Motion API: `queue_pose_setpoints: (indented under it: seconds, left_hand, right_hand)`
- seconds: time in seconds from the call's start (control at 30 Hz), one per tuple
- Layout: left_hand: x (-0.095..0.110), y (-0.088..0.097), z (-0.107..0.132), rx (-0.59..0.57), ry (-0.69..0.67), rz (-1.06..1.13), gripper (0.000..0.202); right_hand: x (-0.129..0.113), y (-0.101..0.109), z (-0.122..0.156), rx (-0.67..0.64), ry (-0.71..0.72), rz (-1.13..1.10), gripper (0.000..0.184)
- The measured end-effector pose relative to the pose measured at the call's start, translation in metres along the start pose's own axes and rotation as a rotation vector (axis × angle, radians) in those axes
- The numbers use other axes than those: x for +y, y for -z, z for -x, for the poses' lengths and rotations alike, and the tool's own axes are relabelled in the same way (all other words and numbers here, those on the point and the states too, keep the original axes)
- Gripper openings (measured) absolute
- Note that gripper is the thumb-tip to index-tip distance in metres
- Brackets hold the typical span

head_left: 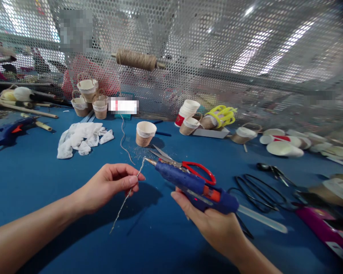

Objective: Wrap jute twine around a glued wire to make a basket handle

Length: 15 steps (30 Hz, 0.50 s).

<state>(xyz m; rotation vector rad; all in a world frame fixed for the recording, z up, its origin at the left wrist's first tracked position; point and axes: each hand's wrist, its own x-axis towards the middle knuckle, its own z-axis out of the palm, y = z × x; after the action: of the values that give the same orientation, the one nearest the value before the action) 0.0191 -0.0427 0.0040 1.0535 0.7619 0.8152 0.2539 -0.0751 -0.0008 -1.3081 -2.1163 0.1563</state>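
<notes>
Between the thumb and fingers of my left hand (114,186) is a thin twisted cord (120,212), its lower end hanging toward me. My right hand (214,224) is wrapped round the handle of a blue glue gun (183,179), with a clear glue stick (263,219) jutting from its back. The gun's nozzle touches or nearly touches the cord's upper end. Behind the nozzle lie red-handled scissors (198,169), partly hidden by the gun. A small brown cup with a white lining (144,135) stands upright beyond them.
Crumpled white cloth (80,139) lies left of the cup. Several small handled buckets (87,91) stand at the back left. A second glue gun (13,131) rests far left. Black cable (254,190) coils at right. Twine (135,59) hangs on the perforated metal screen.
</notes>
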Motion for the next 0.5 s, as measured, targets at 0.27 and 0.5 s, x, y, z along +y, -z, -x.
queue_pose_setpoints:
  seconds: [0.27,0.5]
  left_hand:
    - [0.0009,-0.0001,0.0009,-0.008,0.004,0.002,0.017]
    - [0.0006,0.0009,0.0003,-0.015,-0.012,-0.001,0.018]
  right_hand:
    - [-0.0038,0.0001,-0.0024,0.021,-0.083,-0.095,0.018]
    - [-0.0068,0.0030,-0.0017,0.021,-0.061,-0.057,0.017]
